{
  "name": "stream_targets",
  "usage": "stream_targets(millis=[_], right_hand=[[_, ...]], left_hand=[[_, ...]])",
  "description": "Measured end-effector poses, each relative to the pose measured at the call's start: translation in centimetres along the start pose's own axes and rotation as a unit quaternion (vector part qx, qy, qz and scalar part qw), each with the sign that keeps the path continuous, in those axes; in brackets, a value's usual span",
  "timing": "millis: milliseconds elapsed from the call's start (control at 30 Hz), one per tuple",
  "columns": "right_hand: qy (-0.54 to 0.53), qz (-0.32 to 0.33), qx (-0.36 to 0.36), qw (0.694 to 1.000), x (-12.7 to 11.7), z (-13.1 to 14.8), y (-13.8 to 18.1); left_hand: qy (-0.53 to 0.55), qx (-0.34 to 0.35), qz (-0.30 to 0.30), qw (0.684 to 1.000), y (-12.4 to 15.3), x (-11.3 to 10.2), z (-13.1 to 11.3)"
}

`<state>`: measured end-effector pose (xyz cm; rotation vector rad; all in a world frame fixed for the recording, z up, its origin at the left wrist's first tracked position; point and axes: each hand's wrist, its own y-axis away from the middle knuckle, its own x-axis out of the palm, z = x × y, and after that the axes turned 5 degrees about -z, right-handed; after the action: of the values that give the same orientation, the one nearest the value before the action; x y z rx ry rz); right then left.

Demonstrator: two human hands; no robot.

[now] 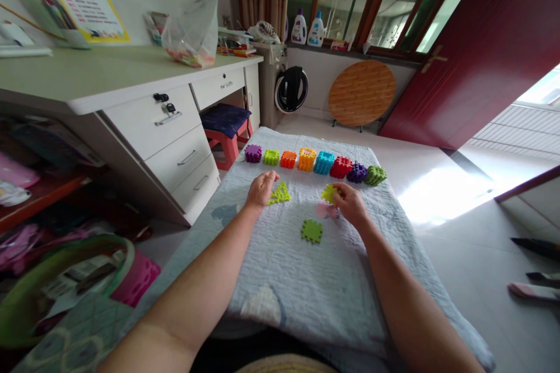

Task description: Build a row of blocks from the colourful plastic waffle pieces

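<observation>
My left hand (261, 187) is beside a yellow-green triangular piece (280, 193) with cut-out holes. Its fingers look loosely extended over the cloth, and the hand covers the triangle's left edge. Between the fingers of my right hand (351, 203) is a yellow-green toothed square tile (329, 193), partly hidden by them. Closer to me, a green toothed foam-like tile (311, 231) lies flat. Beyond both hands runs a row of interlocking blocks in several colours, among them a purple block (253, 154), an orange block (288, 159), a blue block (324, 162) and a red block (341, 167).
A pale blue cloth (271, 268) with printed patches covers the low table. To the left stand a white drawer desk (175, 145) and a red stool (227, 128). A washing machine (271, 64), round wooden tabletop (362, 93) and red door (459, 41) are farther back.
</observation>
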<state>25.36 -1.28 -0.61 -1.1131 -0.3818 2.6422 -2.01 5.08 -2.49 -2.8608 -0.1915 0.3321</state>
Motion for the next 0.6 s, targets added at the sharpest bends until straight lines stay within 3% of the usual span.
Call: stream_targets(millis=[100,300,600], right_hand=[[0.016,0.029,-0.003,0.999,-0.08,-0.27,0.12],[0.149,0.006,-0.083,0.985,-0.59,-1.00,0.27],[0.166,0.069,-0.086,0.980,-0.47,-0.17,0.65]], left_hand=[[-0.021,0.004,0.011,1.000,0.11,-0.02,-0.13],[-0.073,-0.001,0.029,0.997,0.19,0.00,-0.74],[-0.114,0.022,0.031,0.993,0.37,0.12,-0.73]])
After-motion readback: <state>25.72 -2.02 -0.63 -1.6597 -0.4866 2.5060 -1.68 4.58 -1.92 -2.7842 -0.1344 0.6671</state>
